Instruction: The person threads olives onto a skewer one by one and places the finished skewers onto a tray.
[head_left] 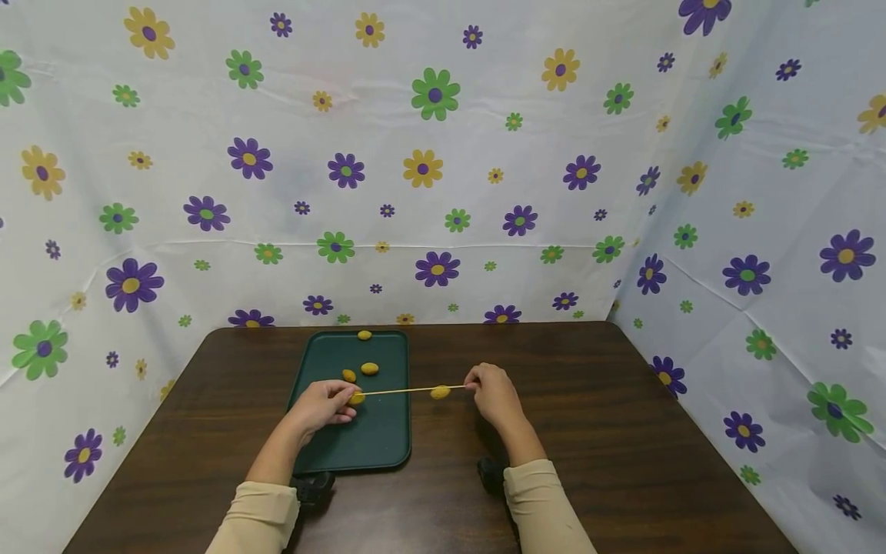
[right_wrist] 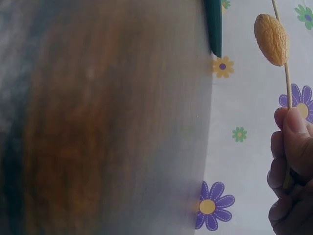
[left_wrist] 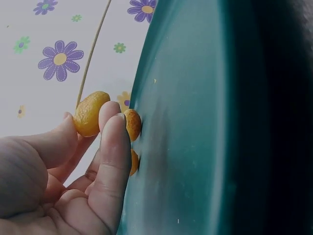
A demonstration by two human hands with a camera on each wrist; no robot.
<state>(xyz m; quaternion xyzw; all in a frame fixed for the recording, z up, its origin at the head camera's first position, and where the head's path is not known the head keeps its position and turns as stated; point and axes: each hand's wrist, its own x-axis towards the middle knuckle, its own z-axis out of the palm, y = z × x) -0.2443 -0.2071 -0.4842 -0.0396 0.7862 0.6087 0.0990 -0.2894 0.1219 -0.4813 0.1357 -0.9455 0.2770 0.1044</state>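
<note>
Between thumb and fingers my left hand point(head_left: 320, 405) pinches a yellow kumquat point(left_wrist: 92, 113), held above the tray. The far end of a thin wooden skewer point(head_left: 404, 390) meets this fruit; whether it has pierced it I cannot tell. My right hand point(head_left: 496, 396) grips the skewer's other end, with its butt showing below the fingers in the right wrist view. A second, wrinkled kumquat point(right_wrist: 272, 40) sits on the skewer a short way from the right fingertips. The skewer runs nearly level between both hands.
A dark green tray point(head_left: 367, 446) lies on the left of the brown wooden table point(head_left: 588, 431). On it are loose kumquats: one large point(head_left: 370, 368), one smaller beside it, one near the far rim point(head_left: 364, 335). Flowered white cloth point(head_left: 443, 138) surrounds the table's back and sides.
</note>
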